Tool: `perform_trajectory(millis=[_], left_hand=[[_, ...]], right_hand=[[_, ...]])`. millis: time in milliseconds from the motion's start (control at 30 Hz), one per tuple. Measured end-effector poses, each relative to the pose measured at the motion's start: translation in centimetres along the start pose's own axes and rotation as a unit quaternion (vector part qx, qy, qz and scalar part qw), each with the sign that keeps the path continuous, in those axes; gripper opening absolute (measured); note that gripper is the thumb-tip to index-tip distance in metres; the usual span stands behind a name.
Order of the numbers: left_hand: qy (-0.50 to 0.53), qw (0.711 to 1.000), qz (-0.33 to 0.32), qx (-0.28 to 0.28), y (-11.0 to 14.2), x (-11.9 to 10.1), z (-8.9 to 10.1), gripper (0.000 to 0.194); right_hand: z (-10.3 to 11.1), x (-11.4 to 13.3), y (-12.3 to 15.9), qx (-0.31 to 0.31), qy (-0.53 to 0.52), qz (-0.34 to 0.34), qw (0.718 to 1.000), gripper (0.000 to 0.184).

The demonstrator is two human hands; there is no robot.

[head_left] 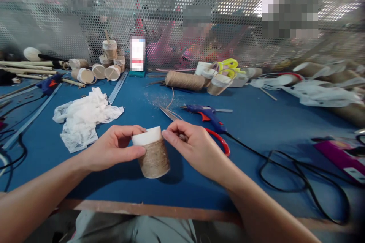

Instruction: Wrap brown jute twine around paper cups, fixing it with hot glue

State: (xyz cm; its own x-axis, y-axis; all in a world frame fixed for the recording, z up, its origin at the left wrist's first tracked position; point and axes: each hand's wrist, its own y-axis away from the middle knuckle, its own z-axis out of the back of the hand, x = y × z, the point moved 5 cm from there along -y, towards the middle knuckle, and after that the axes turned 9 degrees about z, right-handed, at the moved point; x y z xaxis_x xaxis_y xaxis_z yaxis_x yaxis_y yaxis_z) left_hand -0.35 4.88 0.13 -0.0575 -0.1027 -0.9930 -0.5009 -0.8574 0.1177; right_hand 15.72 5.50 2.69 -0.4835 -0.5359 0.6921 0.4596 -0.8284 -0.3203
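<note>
A small cup point(154, 159), wrapped in brown twine below a bare white rim, leans slightly above the blue tabletop. My left hand point(116, 146) is closed on its left side, thumb outside and fingers over the rim. At the right edge of the rim, my right hand point(189, 140) has thumb and forefinger pinched together; whatever is between them is too small or hidden to name. Partly covered by that hand are scissors point(219, 139), with a red handle and a blade pointing away to the left. Behind them lies a blue hot glue gun point(207, 115).
Crumpled white lace point(85, 115) lies left. A twine spool point(184, 81), more wrapped cups point(219, 83) and a phone point(137, 55) stand along the perforated screen point(159, 19). A black cord point(285, 188) loops at right near a purple box point(339, 155).
</note>
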Motion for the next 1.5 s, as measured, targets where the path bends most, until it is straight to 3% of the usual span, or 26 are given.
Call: perform_trajectory(millis=[233, 500, 700, 800, 1000, 1200, 1367, 1500], left_hand=[[0.048, 0.998, 0.005, 0.04, 0.0, -0.3, -0.5, 0.01], [0.063, 0.997, 0.007, 0.043, 0.1, -0.4, -0.4, 0.015], [0.09, 0.988, -0.014, 0.127, 0.2, -0.3, -0.8, 0.01], [0.084, 0.986, -0.016, 0.14, 0.2, -0.3, -0.9, 0.009], [0.009, 0.992, -0.033, 0.118, 0.2, -0.4, -0.7, 0.014], [-0.099, 0.993, -0.036, 0.056, 0.1, -0.6, -0.4, 0.017], [-0.227, 0.974, -0.006, -0.002, -0.1, -0.6, -0.8, 0.016], [-0.255, 0.967, 0.002, -0.016, -0.3, -0.6, -1.4, 0.013]], right_hand=[[-0.3, 0.0, -0.1, -0.011, -0.151, -0.035, 0.988, 0.014], [-0.6, 0.1, 0.0, 0.038, -0.191, -0.027, 0.98, 0.022], [-0.7, 0.3, 0.1, 0.098, -0.232, -0.044, 0.967, 0.017], [-0.6, 0.3, 0.0, 0.105, -0.238, -0.042, 0.965, 0.016], [-0.4, 0.0, -0.1, 0.107, -0.212, -0.042, 0.97, 0.015], [-0.5, -0.2, -0.2, 0.104, -0.143, -0.03, 0.984, 0.013], [-1.2, 0.0, 0.0, 0.101, -0.097, -0.018, 0.99, 0.009], [-1.5, 0.2, 0.1, 0.091, -0.076, -0.016, 0.993, 0.008]])
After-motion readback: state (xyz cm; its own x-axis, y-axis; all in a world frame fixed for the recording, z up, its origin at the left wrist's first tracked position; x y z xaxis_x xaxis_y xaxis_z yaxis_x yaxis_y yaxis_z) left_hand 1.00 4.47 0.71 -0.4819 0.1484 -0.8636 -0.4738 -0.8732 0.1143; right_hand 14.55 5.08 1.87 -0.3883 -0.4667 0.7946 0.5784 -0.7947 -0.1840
